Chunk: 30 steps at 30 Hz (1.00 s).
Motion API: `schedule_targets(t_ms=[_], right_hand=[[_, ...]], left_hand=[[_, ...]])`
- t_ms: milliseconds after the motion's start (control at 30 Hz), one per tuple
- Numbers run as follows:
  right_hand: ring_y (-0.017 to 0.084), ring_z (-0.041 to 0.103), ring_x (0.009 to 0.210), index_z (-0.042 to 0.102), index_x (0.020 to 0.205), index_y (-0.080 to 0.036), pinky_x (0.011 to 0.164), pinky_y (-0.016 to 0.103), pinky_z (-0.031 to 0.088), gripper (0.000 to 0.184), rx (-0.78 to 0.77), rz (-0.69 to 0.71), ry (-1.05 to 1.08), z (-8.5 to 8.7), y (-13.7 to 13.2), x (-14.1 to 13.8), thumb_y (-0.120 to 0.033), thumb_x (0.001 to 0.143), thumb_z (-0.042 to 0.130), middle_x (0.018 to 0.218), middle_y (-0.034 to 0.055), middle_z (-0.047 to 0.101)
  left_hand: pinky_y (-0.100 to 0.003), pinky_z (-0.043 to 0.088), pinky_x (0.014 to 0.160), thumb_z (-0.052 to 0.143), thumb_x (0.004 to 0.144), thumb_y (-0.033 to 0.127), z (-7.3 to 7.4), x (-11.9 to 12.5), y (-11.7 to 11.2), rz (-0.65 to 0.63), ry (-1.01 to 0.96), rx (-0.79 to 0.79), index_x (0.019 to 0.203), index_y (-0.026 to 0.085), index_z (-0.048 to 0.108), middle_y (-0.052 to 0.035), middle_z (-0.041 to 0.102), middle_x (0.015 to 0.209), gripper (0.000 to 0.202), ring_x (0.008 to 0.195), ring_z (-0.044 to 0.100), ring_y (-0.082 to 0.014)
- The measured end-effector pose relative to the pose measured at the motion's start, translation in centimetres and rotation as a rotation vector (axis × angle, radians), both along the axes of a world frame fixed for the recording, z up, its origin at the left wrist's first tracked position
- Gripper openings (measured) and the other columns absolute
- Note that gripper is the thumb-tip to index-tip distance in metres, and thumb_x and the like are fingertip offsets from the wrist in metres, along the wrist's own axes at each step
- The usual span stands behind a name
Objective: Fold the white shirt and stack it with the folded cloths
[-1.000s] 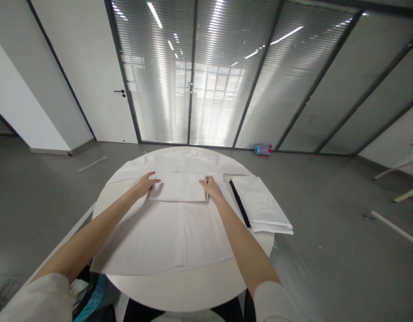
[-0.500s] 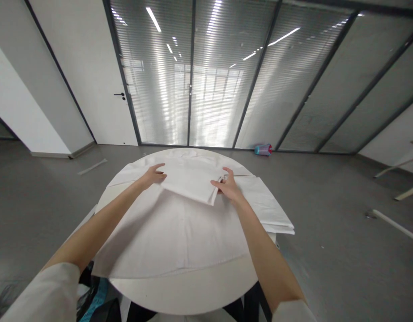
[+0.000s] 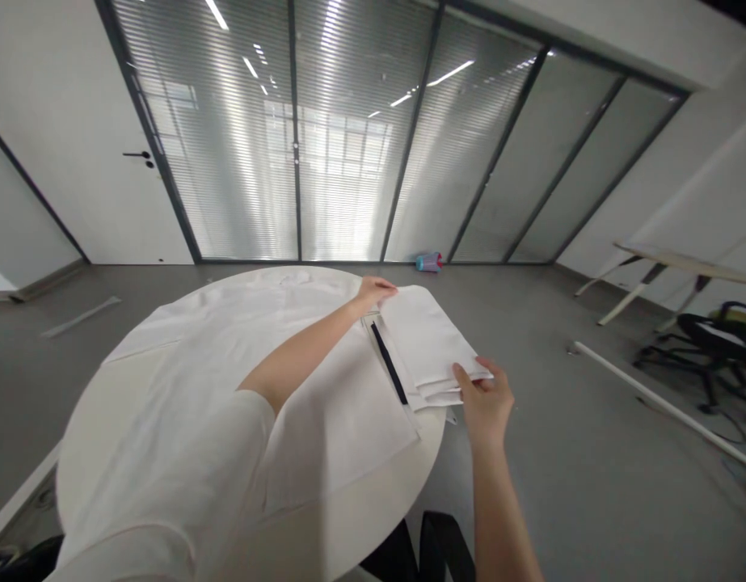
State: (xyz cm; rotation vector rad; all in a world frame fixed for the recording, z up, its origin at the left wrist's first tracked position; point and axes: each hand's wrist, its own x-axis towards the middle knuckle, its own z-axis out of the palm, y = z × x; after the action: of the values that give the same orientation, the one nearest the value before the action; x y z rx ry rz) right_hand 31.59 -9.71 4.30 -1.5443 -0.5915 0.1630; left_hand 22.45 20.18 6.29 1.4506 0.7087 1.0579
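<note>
A white garment (image 3: 339, 420), looking like a shirt, lies spread over the round white table (image 3: 99, 420). On the table's right side is a layered, folded white cloth (image 3: 430, 335) whose lower end reaches past the edge. My left hand (image 3: 376, 293) stretches across and pinches its far upper corner. At the near right corner, my right hand (image 3: 486, 398) grips the cloth with the thumb on top and the fingers at the edge. A narrow black strip (image 3: 389, 361) shows beside the cloth's left edge. Whether the folded cloth is joined to the garment I cannot tell.
A glass partition with blinds (image 3: 342, 162) and a white door (image 3: 106, 194) stand beyond the table. A blue and pink bin (image 3: 429, 262) rests on the floor. To the right are a desk (image 3: 681, 260), a black chair (image 3: 721, 335) and a white bar (image 3: 657, 396).
The view has turned right. Both hands have left the flap of cloth at the table's middle and moved right, taking hold of the folded cloth there. The black strip now shows.
</note>
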Motion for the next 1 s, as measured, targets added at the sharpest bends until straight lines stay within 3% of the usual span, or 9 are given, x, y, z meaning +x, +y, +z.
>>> schedule_targets(t_ms=[200, 400, 500, 600, 667, 700, 833, 900, 1000], right_hand=[[0.018, 0.052, 0.048, 0.063, 0.114, -0.012, 0.052, 0.029, 0.041, 0.075, -0.17, -0.046, -0.138, -2.8, -0.2, 1.3, -0.065, 0.063, 0.074, 0.052, -0.0041, 0.055], [0.024, 0.059, 0.065, 0.062, 0.118, -0.017, 0.068, 0.036, 0.046, 0.068, -0.397, -0.066, -0.265, -5.2, -0.4, 1.1, -0.067, 0.071, 0.064, 0.07, 0.0018, 0.061], [0.028, 0.057, 0.081, 0.065, 0.116, -0.018, 0.079, 0.043, 0.047, 0.065, -0.443, -0.142, -0.461, -5.3, -0.6, 1.0, -0.069, 0.077, 0.058, 0.085, 0.0083, 0.06], [0.032, 0.053, 0.094, 0.071, 0.11, -0.015, 0.088, 0.049, 0.044, 0.059, -0.391, -0.271, -0.673, -4.9, -0.9, 0.5, -0.065, 0.083, 0.055, 0.094, 0.0138, 0.054], [0.029, 0.053, 0.092, 0.072, 0.108, -0.014, 0.085, 0.046, 0.047, 0.051, -0.295, -0.288, -0.736, -4.6, -1.2, -0.7, -0.057, 0.089, 0.052, 0.093, 0.0133, 0.052], [0.027, 0.054, 0.087, 0.072, 0.107, -0.014, 0.082, 0.043, 0.049, 0.046, -0.249, -0.229, -0.75, -4.5, -1.3, -1.6, -0.052, 0.092, 0.05, 0.09, 0.0117, 0.052], [0.02, 0.061, 0.08, 0.072, 0.108, -0.022, 0.078, 0.034, 0.054, 0.034, -0.192, 0.368, -0.818, -4.1, -0.7, -6.6, -0.038, 0.1, 0.043, 0.087, 0.0073, 0.06], [0.021, 0.064, 0.101, 0.07, 0.116, -0.024, 0.092, 0.036, 0.053, 0.033, -0.226, 0.638, -0.92, -4.1, 0.6, -8.8, -0.039, 0.101, 0.045, 0.106, 0.0097, 0.066], [0.028, 0.047, 0.136, 0.062, 0.134, -0.023, 0.112, 0.045, 0.04, 0.044, -0.352, 0.821, -1.097, -4.2, 3.6, -11.0, -0.048, 0.1, 0.049, 0.143, 0.0111, 0.055]], left_hand=[[-0.029, 0.05, 0.069, 0.086, 0.056, 0.021, -3.1, 1.8, 0.2, -0.029, 0.064, 0.021, 0.067, 0.014, 0.076, -0.0062, 0.072, 0.067, 0.016, 0.064, 0.063, -0.015], [-0.031, 0.052, 0.069, 0.086, 0.057, 0.025, -5.5, 1.5, -0.3, -0.065, 0.185, 0.055, 0.061, 0.014, 0.073, -0.0066, 0.07, 0.063, 0.018, 0.065, 0.064, -0.0182], [-0.032, 0.053, 0.072, 0.083, 0.062, 0.029, -5.7, 1.4, -0.6, -0.055, 0.243, 0.1, 0.065, 0.014, 0.074, -0.0073, 0.071, 0.067, 0.018, 0.068, 0.066, -0.0197], [-0.034, 0.053, 0.082, 0.078, 0.071, 0.033, -4.9, 0.1, -1.0, -0.039, 0.281, 0.186, 0.073, 0.015, 0.076, -0.0092, 0.074, 0.081, 0.019, 0.079, 0.068, -0.0217], [-0.033, 0.051, 0.089, 0.075, 0.075, 0.036, -4.3, -2.4, -1.4, -0.04, 0.292, 0.245, 0.079, 0.016, 0.077, -0.0094, 0.074, 0.092, 0.021, 0.088, 0.068, -0.0227], [-0.033, 0.05, 0.092, 0.074, 0.077, 0.038, -4.1, -4.2, -1.6, -0.049, 0.311, 0.295, 0.083, 0.017, 0.077, -0.0091, 0.074, 0.096, 0.022, 0.093, 0.068, -0.0232], [-0.034, 0.047, 0.101, 0.057, 0.09, 0.05, -4.1, -15.0, -1.9, -0.043, 0.579, 0.618, 0.099, 0.02, 0.076, -0.0084, 0.073, 0.111, 0.037, 0.107, 0.065, -0.0244], [-0.035, 0.044, 0.106, 0.049, 0.093, 0.056, -4.5, -21.4, -1.4, 0.075, 0.803, 0.698, 0.107, 0.02, 0.074, -0.0088, 0.071, 0.12, 0.046, 0.114, 0.063, -0.0249], [-0.04, 0.039, 0.111, 0.047, 0.093, 0.06, -5.5, -30.1, -0.6, 0.351, 1.172, 0.643, 0.121, 0.022, 0.07, -0.0101, 0.062, 0.136, 0.053, 0.13, 0.053, -0.0297]])
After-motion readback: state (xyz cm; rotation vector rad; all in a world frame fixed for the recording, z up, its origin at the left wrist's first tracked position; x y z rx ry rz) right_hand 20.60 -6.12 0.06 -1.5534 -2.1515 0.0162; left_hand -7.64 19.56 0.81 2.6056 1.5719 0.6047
